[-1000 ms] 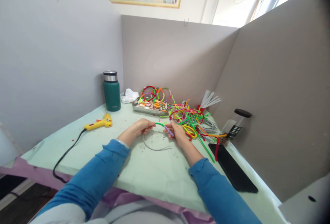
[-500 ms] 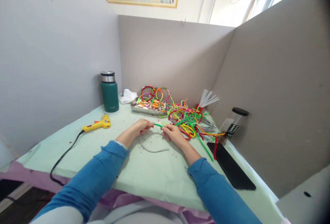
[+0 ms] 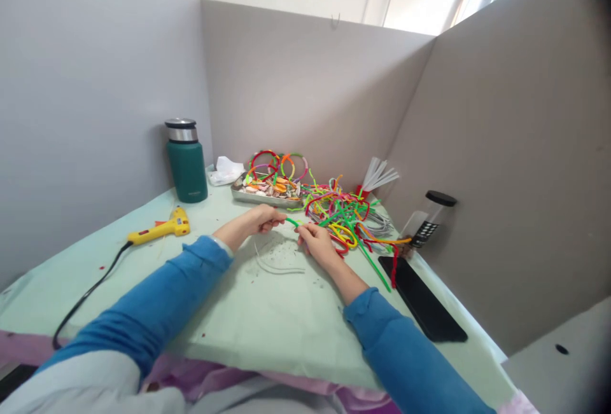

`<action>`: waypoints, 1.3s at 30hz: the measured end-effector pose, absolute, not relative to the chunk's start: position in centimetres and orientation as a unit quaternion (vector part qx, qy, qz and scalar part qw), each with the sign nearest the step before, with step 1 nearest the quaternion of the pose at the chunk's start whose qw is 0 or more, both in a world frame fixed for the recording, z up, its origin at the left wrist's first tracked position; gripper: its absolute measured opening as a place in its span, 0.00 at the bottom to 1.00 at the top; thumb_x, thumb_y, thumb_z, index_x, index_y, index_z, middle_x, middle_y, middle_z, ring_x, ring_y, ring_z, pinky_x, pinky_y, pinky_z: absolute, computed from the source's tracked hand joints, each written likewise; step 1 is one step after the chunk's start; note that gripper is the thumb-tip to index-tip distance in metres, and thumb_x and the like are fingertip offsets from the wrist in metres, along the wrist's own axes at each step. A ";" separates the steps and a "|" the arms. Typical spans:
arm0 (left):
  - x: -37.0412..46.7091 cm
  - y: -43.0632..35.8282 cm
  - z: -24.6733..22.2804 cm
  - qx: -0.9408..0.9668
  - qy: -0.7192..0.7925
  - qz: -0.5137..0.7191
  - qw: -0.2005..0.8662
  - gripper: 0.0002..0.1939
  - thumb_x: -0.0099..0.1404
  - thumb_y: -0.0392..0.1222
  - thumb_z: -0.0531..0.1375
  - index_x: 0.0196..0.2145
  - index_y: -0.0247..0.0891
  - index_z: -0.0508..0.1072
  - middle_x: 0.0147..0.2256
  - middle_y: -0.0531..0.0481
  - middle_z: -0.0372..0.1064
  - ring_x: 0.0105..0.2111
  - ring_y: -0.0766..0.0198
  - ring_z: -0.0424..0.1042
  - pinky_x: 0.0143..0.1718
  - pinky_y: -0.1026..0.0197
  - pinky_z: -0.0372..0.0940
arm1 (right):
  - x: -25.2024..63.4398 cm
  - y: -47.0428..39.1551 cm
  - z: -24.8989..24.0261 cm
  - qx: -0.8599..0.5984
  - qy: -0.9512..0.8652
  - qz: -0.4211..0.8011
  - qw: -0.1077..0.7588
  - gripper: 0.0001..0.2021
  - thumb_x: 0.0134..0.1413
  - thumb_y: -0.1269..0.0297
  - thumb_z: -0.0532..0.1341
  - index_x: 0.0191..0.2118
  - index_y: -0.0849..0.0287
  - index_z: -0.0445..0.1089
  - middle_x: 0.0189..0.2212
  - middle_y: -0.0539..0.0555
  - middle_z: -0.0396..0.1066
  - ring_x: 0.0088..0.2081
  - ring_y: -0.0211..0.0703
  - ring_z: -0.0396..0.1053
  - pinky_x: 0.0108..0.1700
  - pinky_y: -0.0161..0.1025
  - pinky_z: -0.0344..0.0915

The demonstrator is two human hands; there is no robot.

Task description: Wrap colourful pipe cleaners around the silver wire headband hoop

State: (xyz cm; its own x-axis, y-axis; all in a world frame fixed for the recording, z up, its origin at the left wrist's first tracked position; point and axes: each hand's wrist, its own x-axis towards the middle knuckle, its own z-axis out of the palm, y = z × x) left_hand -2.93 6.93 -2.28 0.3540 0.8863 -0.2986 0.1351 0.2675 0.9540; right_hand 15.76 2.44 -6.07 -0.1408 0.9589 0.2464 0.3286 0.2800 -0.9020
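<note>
A short green pipe cleaner (image 3: 291, 221) stretches between my two hands above the middle of the table. My left hand (image 3: 263, 218) pinches its left end, fingers closed. At the other end, my right hand (image 3: 315, 241) is closed on it between thumb and fingers. Thin grey wires (image 3: 279, 270) lie curved on the cloth just below the hands. Right behind my right hand is a tangled heap of colourful pipe cleaners (image 3: 341, 207), with a yellow loop (image 3: 344, 236) close to the knuckles.
A metal tray (image 3: 267, 200) of small pieces, with wrapped rings (image 3: 264, 161) on it, stands at the back. A green bottle (image 3: 187, 169) and yellow glue gun (image 3: 162, 229) are left. Right are glue sticks (image 3: 379, 175), a clear container (image 3: 432, 220) and a black slab (image 3: 422, 303).
The view has tilted and shifted slightly, so the table things sit further left and higher. Both hands still hold the green pipe cleaner, which now slants down to the right.
</note>
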 end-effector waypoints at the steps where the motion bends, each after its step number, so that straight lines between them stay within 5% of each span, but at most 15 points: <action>1: -2.7 7.5 -1.9 0.548 0.485 0.277 0.623 0.12 0.56 0.42 0.63 0.22 0.34 0.66 0.15 0.57 0.50 0.13 0.75 0.42 0.15 0.66 0.37 | 15.8 2.6 -6.1 -0.489 -0.657 0.355 0.451 0.12 0.52 0.57 0.56 0.27 0.61 0.69 0.18 0.48 0.67 0.15 0.32 0.56 0.18 0.31 0.53; 11: -1.7 12.5 -0.5 0.625 0.434 0.175 0.625 0.16 0.47 0.49 0.69 0.23 0.33 0.72 0.15 0.57 0.52 0.13 0.76 0.41 0.15 0.66 0.36 | 15.8 2.8 -6.0 -0.535 -0.577 0.380 0.487 0.17 0.52 0.51 0.58 0.26 0.61 0.69 0.17 0.49 0.67 0.15 0.34 0.57 0.18 0.33 0.54; 15: -1.8 14.0 -1.1 0.630 0.441 0.158 0.620 0.19 0.45 0.52 0.70 0.21 0.33 0.72 0.14 0.58 0.50 0.13 0.76 0.41 0.15 0.66 0.35 | 15.7 3.1 -6.5 -0.563 -0.558 0.372 0.482 0.18 0.55 0.51 0.55 0.36 0.62 0.72 0.17 0.50 0.69 0.14 0.36 0.59 0.17 0.34 0.56; 19: -1.2 15.4 -1.7 0.651 0.426 0.140 0.613 0.20 0.46 0.54 0.69 0.23 0.33 0.72 0.14 0.57 0.54 0.13 0.76 0.43 0.15 0.66 0.37 | 15.8 1.6 -5.7 -0.633 -0.586 0.274 0.426 0.18 0.58 0.58 0.53 0.47 0.63 0.71 0.19 0.52 0.71 0.16 0.41 0.65 0.21 0.37 0.63; 22: -0.2 16.0 -1.5 0.676 0.416 0.123 0.596 0.21 0.46 0.55 0.69 0.22 0.33 0.70 0.14 0.56 0.55 0.12 0.76 0.45 0.15 0.66 0.38 | 16.2 -2.4 -4.4 -0.608 -0.684 0.100 0.391 0.15 0.58 0.62 0.55 0.49 0.59 0.69 0.39 0.59 0.75 0.28 0.44 0.73 0.31 0.40 0.69; 26: 2.1 16.8 -0.7 0.718 0.379 0.090 0.577 0.19 0.47 0.53 0.69 0.21 0.33 0.71 0.13 0.58 0.53 0.12 0.75 0.46 0.14 0.66 0.42 | 17.3 -10.1 -4.2 -0.583 -0.746 -0.063 0.314 0.14 0.57 0.69 0.55 0.48 0.55 0.69 0.41 0.59 0.74 0.39 0.48 0.73 0.39 0.43 0.71; 31: 7.2 18.4 -0.1 0.811 0.280 0.001 0.514 0.16 0.50 0.45 0.68 0.16 0.34 0.68 0.12 0.55 0.57 0.12 0.74 0.49 0.14 0.66 0.44 | 18.6 -16.1 -6.2 -0.589 -0.760 -0.121 0.246 0.19 0.53 0.73 0.55 0.50 0.55 0.68 0.41 0.61 0.73 0.38 0.51 0.71 0.39 0.49 0.69; 39: 12.8 17.1 0.3 0.858 0.157 -0.149 0.466 0.15 0.54 0.44 0.66 0.17 0.33 0.71 0.15 0.50 0.62 0.13 0.72 0.53 0.16 0.64 0.46 | 18.1 -16.3 -7.0 -0.629 -0.715 -0.116 0.284 0.17 0.51 0.72 0.54 0.47 0.55 0.68 0.39 0.61 0.72 0.36 0.51 0.69 0.37 0.50 0.66</action>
State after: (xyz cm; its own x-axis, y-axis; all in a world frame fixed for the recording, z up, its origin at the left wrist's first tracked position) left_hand 12.84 17.10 0.27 0.9064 0.1314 -0.4014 0.4082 -0.5167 0.7526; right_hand 18.11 -16.32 -6.97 -0.0482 0.8323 0.5523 0.9644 0.1827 -0.1912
